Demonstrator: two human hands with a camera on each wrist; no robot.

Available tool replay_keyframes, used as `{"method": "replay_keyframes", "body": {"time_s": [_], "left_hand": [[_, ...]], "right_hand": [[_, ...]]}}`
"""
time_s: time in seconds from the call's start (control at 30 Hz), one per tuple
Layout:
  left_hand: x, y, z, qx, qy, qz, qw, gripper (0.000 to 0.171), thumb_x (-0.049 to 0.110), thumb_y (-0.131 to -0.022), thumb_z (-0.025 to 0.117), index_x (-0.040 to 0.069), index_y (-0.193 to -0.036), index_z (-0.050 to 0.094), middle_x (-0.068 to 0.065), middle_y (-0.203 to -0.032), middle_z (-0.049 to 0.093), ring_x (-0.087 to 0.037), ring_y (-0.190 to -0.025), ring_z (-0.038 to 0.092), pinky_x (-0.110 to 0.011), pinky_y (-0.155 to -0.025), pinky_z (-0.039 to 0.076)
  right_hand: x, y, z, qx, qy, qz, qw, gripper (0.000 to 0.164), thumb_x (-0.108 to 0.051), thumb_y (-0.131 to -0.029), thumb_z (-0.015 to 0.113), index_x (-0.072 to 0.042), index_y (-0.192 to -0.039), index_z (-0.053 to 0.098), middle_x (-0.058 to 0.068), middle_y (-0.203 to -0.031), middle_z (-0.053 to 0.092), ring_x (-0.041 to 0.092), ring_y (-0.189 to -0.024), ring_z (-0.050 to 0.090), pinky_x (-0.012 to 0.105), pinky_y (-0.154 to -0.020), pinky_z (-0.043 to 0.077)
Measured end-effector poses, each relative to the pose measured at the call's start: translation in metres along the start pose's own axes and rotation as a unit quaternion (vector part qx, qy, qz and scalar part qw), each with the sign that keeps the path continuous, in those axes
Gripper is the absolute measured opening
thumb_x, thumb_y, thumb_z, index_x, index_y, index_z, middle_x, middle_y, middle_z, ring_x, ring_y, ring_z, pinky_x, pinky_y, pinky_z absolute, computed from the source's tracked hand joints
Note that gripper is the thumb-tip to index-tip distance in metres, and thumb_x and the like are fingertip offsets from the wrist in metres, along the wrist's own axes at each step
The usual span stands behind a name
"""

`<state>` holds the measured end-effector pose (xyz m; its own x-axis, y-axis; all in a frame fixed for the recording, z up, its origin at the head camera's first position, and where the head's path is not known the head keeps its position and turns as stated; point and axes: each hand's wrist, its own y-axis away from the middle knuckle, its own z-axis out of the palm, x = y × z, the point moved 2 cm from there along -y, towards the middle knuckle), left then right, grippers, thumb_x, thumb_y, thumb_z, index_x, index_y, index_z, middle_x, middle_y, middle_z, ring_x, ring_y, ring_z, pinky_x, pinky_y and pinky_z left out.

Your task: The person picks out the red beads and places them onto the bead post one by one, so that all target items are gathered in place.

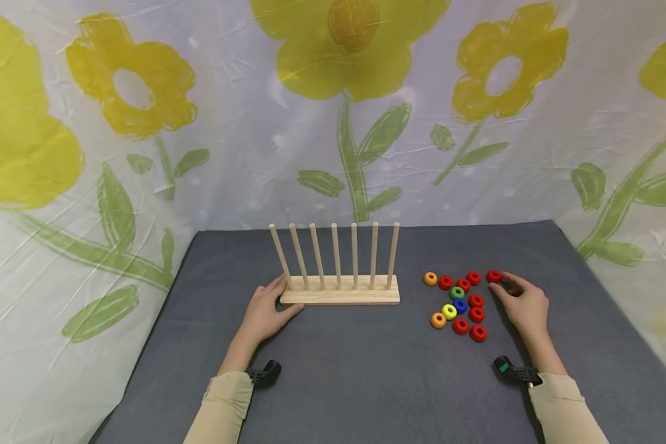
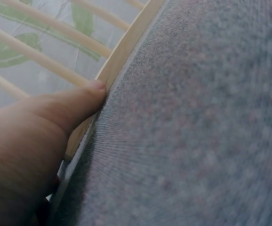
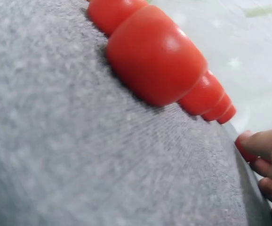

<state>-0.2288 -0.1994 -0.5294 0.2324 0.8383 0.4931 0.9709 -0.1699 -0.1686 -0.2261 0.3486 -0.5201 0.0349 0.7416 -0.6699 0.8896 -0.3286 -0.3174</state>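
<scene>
A wooden peg rack (image 1: 340, 297) with several upright dowels stands toward the back of the table. My left hand (image 1: 263, 311) holds its left end, the thumb along the front edge of the base; in the left wrist view the thumb (image 2: 75, 106) lies against the wood, while the other fingers are mostly hidden. At the far right of a group of beads, my right hand (image 1: 524, 305) pinches a red bead (image 1: 493, 276) between thumb and fingers, low at the table. The right wrist view shows this red bead (image 3: 245, 147) partly covered by the thumb.
Left of my right hand lie several loose red beads (image 1: 460, 325), two orange beads (image 1: 430, 279), a green bead (image 1: 457, 293), a blue bead (image 1: 460, 306) and a yellow bead (image 1: 449, 311). A dark grey cloth (image 1: 366, 382) covers the table. Behind hangs a flower-printed curtain (image 1: 227, 123).
</scene>
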Motion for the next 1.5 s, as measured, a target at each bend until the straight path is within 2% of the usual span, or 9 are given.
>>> {"method": "replay_keyframes", "body": {"time_s": [0.2, 0.33, 0.5, 0.57, 0.73, 0.87, 1.2, 1.5], "left_hand": [[0.0008, -0.0012, -0.001, 0.006, 0.005, 0.001, 1.0, 0.086, 0.051, -0.091, 0.075, 0.005, -0.155, 0.041, -0.015, -0.159, 0.038, -0.036, -0.118, 0.048, -0.054, -0.095, 0.042], [0.0006, -0.0004, -0.0004, 0.006, 0.0, 0.005, 1.0, 0.085, 0.051, -0.091, 0.074, 0.005, -0.155, 0.042, -0.015, -0.158, 0.039, -0.036, -0.117, 0.049, -0.054, -0.094, 0.042], [0.0007, 0.0004, 0.0009, 0.009, 0.001, 0.009, 0.9999, 0.085, 0.052, -0.091, 0.074, 0.006, -0.155, 0.042, -0.014, -0.158, 0.039, -0.036, -0.114, 0.049, -0.053, -0.092, 0.043], [0.0009, 0.0004, 0.001, 0.011, 0.005, 0.011, 0.9999, 0.085, 0.051, -0.091, 0.074, 0.006, -0.155, 0.042, -0.014, -0.158, 0.039, -0.036, -0.114, 0.049, -0.053, -0.092, 0.043], [0.0005, 0.0007, 0.0016, 0.013, 0.007, 0.01, 0.9998, 0.084, 0.051, -0.091, 0.074, 0.005, -0.155, 0.043, -0.015, -0.157, 0.04, -0.036, -0.116, 0.049, -0.054, -0.093, 0.043], [0.0006, 0.0012, 0.0013, 0.008, 0.011, 0.002, 0.9999, 0.085, 0.05, -0.091, 0.075, 0.005, -0.154, 0.043, -0.015, -0.158, 0.039, -0.036, -0.118, 0.048, -0.055, -0.094, 0.042], [0.001, 0.002, 0.0001, 0.011, 0.012, 0.007, 0.9998, 0.085, 0.05, -0.09, 0.075, 0.005, -0.155, 0.043, -0.016, -0.157, 0.04, -0.037, -0.118, 0.049, -0.055, -0.095, 0.042], [0.0017, 0.0015, -0.0005, 0.011, 0.006, 0.009, 0.9999, 0.084, 0.049, -0.091, 0.075, 0.005, -0.154, 0.043, -0.016, -0.157, 0.04, -0.038, -0.118, 0.049, -0.055, -0.095, 0.042]], "right_hand": [[-0.0013, -0.0049, 0.0034, 0.002, -0.006, 0.019, 1.0, 0.043, -0.028, -0.094, 0.077, -0.002, -0.128, 0.072, 0.02, -0.095, 0.069, 0.028, -0.078, 0.055, 0.038, -0.07, 0.036], [-0.0029, -0.0069, 0.005, -0.001, -0.007, 0.043, 0.999, 0.046, -0.031, -0.093, 0.077, -0.002, -0.128, 0.071, 0.021, -0.101, 0.07, 0.029, -0.08, 0.055, 0.039, -0.069, 0.037], [-0.0038, -0.0083, 0.0061, 0.003, -0.014, 0.058, 0.998, 0.046, -0.032, -0.095, 0.075, 0.0, -0.127, 0.071, 0.023, -0.113, 0.069, 0.037, -0.096, 0.059, 0.05, -0.085, 0.04], [-0.0037, -0.008, 0.0062, 0.009, -0.014, 0.055, 0.998, 0.044, -0.031, -0.095, 0.075, 0.0, -0.126, 0.072, 0.023, -0.113, 0.07, 0.038, -0.095, 0.06, 0.05, -0.086, 0.04], [-0.0037, -0.0061, 0.0062, 0.016, -0.003, 0.034, 0.999, 0.04, -0.028, -0.095, 0.075, 0.0, -0.124, 0.072, 0.022, -0.11, 0.071, 0.034, -0.082, 0.058, 0.043, -0.075, 0.038], [-0.0024, -0.0059, 0.0073, 0.009, -0.002, 0.023, 1.0, 0.04, -0.029, -0.096, 0.075, 0.0, -0.124, 0.072, 0.022, -0.115, 0.07, 0.034, -0.087, 0.059, 0.044, -0.078, 0.039], [-0.0048, -0.0051, 0.0069, 0.001, -0.006, 0.014, 1.0, 0.04, -0.028, -0.097, 0.074, 0.001, -0.124, 0.071, 0.023, -0.116, 0.069, 0.035, -0.09, 0.059, 0.045, -0.077, 0.04], [-0.0091, -0.0058, 0.0023, 0.0, 0.005, -0.017, 1.0, 0.037, -0.024, -0.096, 0.074, 0.003, -0.122, 0.072, 0.024, -0.113, 0.07, 0.034, -0.086, 0.058, 0.043, -0.073, 0.039]]}}
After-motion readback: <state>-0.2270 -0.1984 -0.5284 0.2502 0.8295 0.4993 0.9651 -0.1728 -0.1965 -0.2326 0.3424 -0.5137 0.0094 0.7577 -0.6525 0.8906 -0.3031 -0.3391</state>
